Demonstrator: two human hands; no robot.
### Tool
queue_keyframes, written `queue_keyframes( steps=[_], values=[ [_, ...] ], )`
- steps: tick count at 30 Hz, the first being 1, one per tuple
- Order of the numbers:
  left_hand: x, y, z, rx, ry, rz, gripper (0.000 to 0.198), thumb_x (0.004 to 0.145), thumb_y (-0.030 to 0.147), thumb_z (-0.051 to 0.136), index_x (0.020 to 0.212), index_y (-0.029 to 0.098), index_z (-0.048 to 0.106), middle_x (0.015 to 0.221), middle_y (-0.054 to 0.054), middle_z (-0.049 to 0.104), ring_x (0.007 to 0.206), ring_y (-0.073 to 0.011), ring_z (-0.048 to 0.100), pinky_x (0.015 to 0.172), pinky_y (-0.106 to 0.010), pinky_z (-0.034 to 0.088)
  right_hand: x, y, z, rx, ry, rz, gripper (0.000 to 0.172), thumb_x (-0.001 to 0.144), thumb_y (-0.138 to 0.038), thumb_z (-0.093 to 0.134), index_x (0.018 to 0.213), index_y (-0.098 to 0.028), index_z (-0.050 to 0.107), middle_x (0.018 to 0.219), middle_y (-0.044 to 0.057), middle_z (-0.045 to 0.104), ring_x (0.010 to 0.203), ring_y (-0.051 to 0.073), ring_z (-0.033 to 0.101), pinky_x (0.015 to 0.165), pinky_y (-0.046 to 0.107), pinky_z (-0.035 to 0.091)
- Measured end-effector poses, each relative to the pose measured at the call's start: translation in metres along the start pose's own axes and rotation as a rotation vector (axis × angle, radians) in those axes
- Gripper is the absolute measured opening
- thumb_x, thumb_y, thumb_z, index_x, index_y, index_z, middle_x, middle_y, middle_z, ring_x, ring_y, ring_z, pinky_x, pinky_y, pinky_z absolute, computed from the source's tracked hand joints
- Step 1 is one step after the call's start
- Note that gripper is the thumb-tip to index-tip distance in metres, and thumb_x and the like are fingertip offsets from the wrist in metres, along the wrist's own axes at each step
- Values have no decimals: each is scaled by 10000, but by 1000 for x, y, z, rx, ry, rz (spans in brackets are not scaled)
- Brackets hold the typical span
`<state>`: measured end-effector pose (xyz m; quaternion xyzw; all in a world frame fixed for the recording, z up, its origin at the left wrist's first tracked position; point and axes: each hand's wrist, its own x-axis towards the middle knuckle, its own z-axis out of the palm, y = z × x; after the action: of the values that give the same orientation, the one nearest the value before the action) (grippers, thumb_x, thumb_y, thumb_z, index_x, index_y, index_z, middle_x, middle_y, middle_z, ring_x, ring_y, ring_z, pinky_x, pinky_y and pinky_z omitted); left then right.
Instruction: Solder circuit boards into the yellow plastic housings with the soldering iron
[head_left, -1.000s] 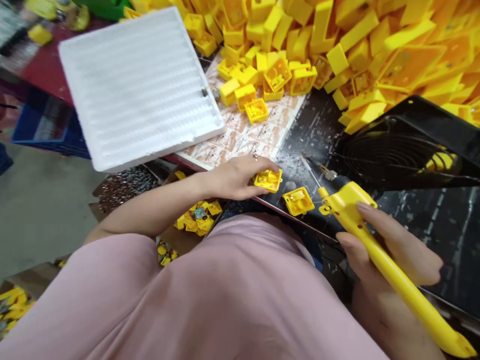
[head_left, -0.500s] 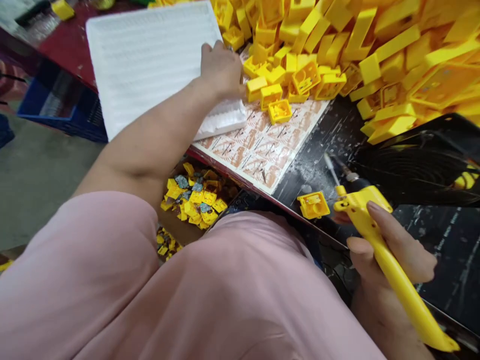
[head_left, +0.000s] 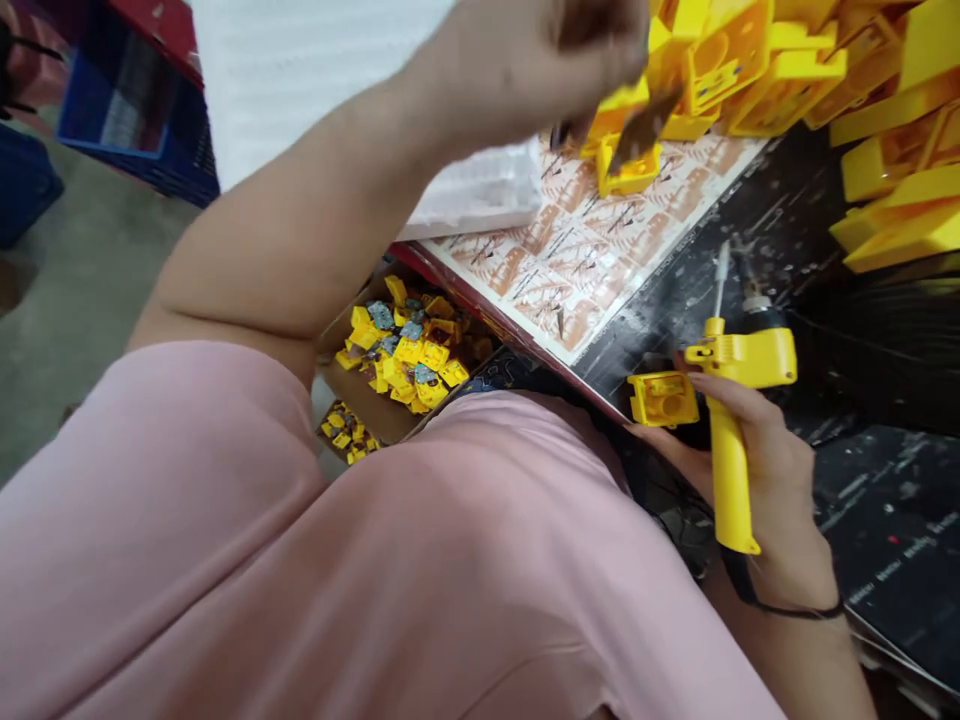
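Note:
My right hand point(head_left: 772, 450) is wrapped round the grip of a yellow soldering gun point(head_left: 731, 450), whose metal tip and pale feed tube point away from me. Its fingers also reach the edge of a small yellow plastic casing point(head_left: 664, 398), open side up at the table's front edge. My left hand point(head_left: 540, 75) is raised over the right end of a white foam tray point(head_left: 322, 90), fingers curled and blurred. A brownish flat piece point(head_left: 641, 130) smeared by motion shows at its fingertips, too unclear to name. Behind it sits another yellow casing point(head_left: 626, 172).
Yellow casings point(head_left: 795, 85) are heaped at the back right. A printed sheet point(head_left: 555, 265) lies on the black tabletop point(head_left: 892, 530). Below the table edge, a cardboard box point(head_left: 352, 385) holds yellow and grey pieces. A blue crate point(head_left: 112, 130) stands at left.
My left hand has moved right from the tray's edge towards the yellow casings. The soldering gun has turned more upright, and my right hand has come up to the near casing. The view has shifted.

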<state>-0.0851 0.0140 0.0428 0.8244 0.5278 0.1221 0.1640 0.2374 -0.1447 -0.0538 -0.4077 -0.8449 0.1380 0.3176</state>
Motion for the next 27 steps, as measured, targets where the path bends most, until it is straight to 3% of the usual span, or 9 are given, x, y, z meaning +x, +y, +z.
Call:
queue_keyframes(
  steps=[2, 4, 7, 11, 16, 19, 23, 27],
  values=[
    [-11, 26, 6, 151, -144, 123, 400, 933, 238, 455, 1107, 64, 770, 922, -60, 712, 921, -213, 742, 872, -382, 535, 4, -2, 4, -24, 30, 6, 727, 817, -351, 931, 1460, -286, 596, 1115, 66, 805, 891, 238, 802, 813, 319, 672],
    [-19, 42, 22, 300, -286, 198, 216, 876, 207, 580, 911, 141, 783, 715, -29, 643, 855, -256, 746, 842, -391, 557, 8, -5, 6, -30, 30, 37, 708, 835, -335, 919, 1454, -274, 579, 1169, 81, 796, 957, 248, 802, 844, 340, 671],
    [-23, 47, 55, 329, -417, 295, 167, 891, 263, 624, 834, 193, 764, 695, -45, 646, 834, -292, 745, 760, -386, 555, 11, -6, 9, -29, 12, 90, 679, 878, -329, 875, 1462, -272, 535, 1297, 94, 763, 1115, 280, 778, 977, 442, 657],
    [-19, 28, 83, 94, -353, 399, 188, 947, 313, 620, 912, 225, 783, 993, -69, 765, 967, -260, 743, 851, -362, 541, 5, -7, 8, -94, 37, 124, 616, 916, -368, 822, 1452, -298, 526, 1297, 77, 752, 1075, 270, 777, 982, 447, 645],
    [-18, 4, 78, -39, -225, 324, 320, 1010, 332, 499, 1046, 225, 798, 1106, -62, 778, 994, -237, 728, 930, -381, 517, -1, -9, 2, -25, 30, 132, 657, 927, -332, 813, 1499, -301, 490, 1293, 72, 747, 1067, 261, 767, 920, 389, 637],
    [-30, 12, 75, 55, -145, 237, 309, 994, 446, 572, 1031, 224, 784, 1089, -73, 767, 1053, -282, 705, 980, -437, 499, -1, -9, 0, -39, 92, 137, 705, 883, -408, 864, 1487, -306, 514, 1251, 71, 752, 1073, 288, 749, 950, 426, 615],
    [-50, 35, 85, 293, -32, 109, 466, 897, 631, 714, 1017, 181, 730, 1069, -125, 728, 1186, -397, 639, 1044, -556, 450, -2, -7, 0, -197, 105, 113, 721, 856, -467, 879, 1465, -298, 534, 1149, 79, 760, 959, 292, 723, 817, 412, 574],
    [-57, 44, 106, 285, 3, 83, 418, 938, 593, 679, 1005, 181, 709, 1040, -111, 717, 1190, -387, 616, 1068, -559, 421, 3, -6, 8, -240, 107, 81, 672, 892, -427, 854, 1459, -287, 522, 1095, 63, 765, 911, 276, 718, 786, 397, 558]
  ],
)
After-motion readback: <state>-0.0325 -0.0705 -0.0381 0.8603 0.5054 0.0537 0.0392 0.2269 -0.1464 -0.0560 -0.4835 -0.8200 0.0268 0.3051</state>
